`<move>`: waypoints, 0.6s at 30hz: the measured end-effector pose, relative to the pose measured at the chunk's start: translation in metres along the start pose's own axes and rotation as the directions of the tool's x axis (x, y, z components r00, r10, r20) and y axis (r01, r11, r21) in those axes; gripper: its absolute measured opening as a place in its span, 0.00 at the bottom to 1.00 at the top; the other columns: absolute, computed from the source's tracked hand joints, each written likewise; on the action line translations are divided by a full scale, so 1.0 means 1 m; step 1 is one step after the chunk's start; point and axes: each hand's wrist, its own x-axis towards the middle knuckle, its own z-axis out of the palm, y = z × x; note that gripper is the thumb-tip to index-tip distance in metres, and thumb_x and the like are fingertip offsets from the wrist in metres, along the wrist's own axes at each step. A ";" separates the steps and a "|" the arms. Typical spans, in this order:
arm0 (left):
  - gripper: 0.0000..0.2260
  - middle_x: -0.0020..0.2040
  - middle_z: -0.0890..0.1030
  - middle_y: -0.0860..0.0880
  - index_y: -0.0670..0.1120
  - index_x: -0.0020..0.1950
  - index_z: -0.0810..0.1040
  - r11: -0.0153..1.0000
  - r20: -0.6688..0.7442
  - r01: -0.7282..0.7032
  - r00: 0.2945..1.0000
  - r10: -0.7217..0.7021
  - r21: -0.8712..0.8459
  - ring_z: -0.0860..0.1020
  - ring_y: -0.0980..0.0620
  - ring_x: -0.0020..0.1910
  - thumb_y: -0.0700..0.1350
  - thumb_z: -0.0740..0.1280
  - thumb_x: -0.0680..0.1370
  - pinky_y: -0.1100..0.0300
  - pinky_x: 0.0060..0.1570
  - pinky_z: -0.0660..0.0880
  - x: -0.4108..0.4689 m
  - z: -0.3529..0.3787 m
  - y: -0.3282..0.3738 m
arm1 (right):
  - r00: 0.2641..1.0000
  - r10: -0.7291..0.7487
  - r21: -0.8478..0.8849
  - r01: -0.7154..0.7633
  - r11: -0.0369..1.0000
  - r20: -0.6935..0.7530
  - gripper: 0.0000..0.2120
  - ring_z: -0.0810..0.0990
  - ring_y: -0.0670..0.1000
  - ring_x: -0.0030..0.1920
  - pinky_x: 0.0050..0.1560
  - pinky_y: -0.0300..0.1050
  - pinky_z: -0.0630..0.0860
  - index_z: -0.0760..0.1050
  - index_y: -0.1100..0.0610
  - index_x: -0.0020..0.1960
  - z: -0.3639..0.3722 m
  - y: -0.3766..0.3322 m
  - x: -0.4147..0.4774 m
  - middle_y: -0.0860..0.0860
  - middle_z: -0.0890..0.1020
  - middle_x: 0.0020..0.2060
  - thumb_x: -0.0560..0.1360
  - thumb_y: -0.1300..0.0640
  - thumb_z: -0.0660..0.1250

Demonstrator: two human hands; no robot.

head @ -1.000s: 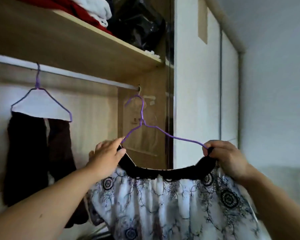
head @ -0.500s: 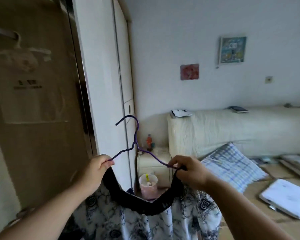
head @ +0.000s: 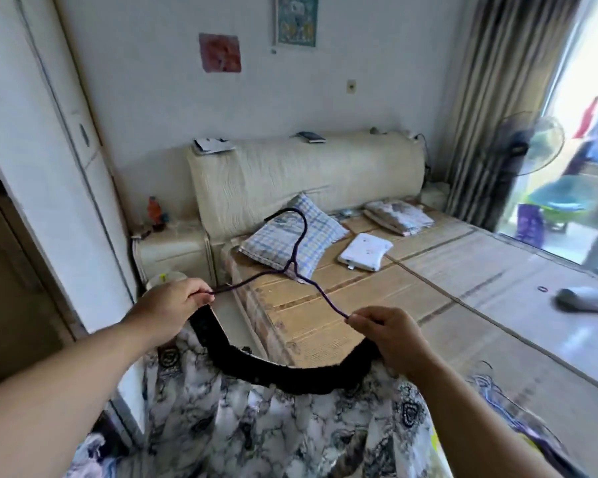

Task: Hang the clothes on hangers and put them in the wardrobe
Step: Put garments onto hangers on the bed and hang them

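Left hand (head: 173,305): fingers curled, pinching the left end of the purple wire hanger (head: 292,269) together with the garment edge. Right hand (head: 392,334): pinching the right end likewise. Hanger is between the hands, hook uppermost. Printed white garment (head: 273,426) hangs below, its black band (head: 283,374) sagging. Beyond: bed mat (head: 411,288), checked pillow (head: 321,229). White wardrobe door (head: 49,167) at left.
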 end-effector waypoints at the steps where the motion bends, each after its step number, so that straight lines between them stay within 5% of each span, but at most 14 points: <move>1: 0.04 0.43 0.80 0.50 0.49 0.48 0.80 0.999 0.032 -0.028 0.999 0.029 -0.021 0.76 0.50 0.45 0.45 0.65 0.78 0.61 0.39 0.64 0.002 0.014 0.011 | 0.999 0.036 -0.016 -0.036 0.999 -0.020 0.10 0.70 0.44 0.29 0.32 0.38 0.65 0.80 0.45 0.31 -0.010 0.012 -0.010 0.45 0.74 0.27 0.72 0.53 0.72; 5: 0.08 0.48 0.81 0.48 0.45 0.53 0.81 0.992 0.218 -0.094 0.970 0.109 -0.078 0.77 0.50 0.49 0.45 0.64 0.79 0.59 0.41 0.65 0.012 0.087 0.065 | 0.976 0.164 -0.119 -0.181 0.976 -0.145 0.12 0.67 0.41 0.23 0.27 0.34 0.63 0.78 0.43 0.30 -0.062 0.072 -0.057 0.42 0.72 0.21 0.72 0.50 0.71; 12: 0.10 0.55 0.79 0.51 0.54 0.59 0.77 0.980 0.464 -0.177 0.864 0.196 -0.086 0.75 0.52 0.51 0.44 0.60 0.80 0.57 0.48 0.71 0.023 0.226 0.166 | 0.842 0.416 -0.220 -0.502 0.836 -0.343 0.12 0.66 0.45 0.23 0.29 0.41 0.62 0.77 0.49 0.33 -0.144 0.191 -0.124 0.45 0.70 0.21 0.74 0.48 0.69; 16: 0.15 0.53 0.77 0.52 0.57 0.61 0.74 0.976 0.549 -0.216 0.812 0.197 -0.031 0.74 0.54 0.40 0.41 0.57 0.80 0.59 0.37 0.72 0.037 0.291 0.213 | 0.784 0.503 -0.241 -0.601 0.762 -0.364 0.12 0.70 0.46 0.25 0.29 0.40 0.63 0.75 0.45 0.33 -0.180 0.250 -0.135 0.44 0.72 0.21 0.75 0.48 0.68; 18: 0.16 0.53 0.76 0.52 0.56 0.62 0.74 0.977 0.576 -0.213 0.798 0.178 -0.007 0.74 0.54 0.41 0.39 0.56 0.80 0.59 0.39 0.74 0.052 0.319 0.234 | 0.767 0.537 -0.253 -0.630 0.734 -0.351 0.11 0.73 0.47 0.28 0.30 0.39 0.66 0.76 0.47 0.34 -0.196 0.277 -0.129 0.45 0.75 0.24 0.75 0.47 0.67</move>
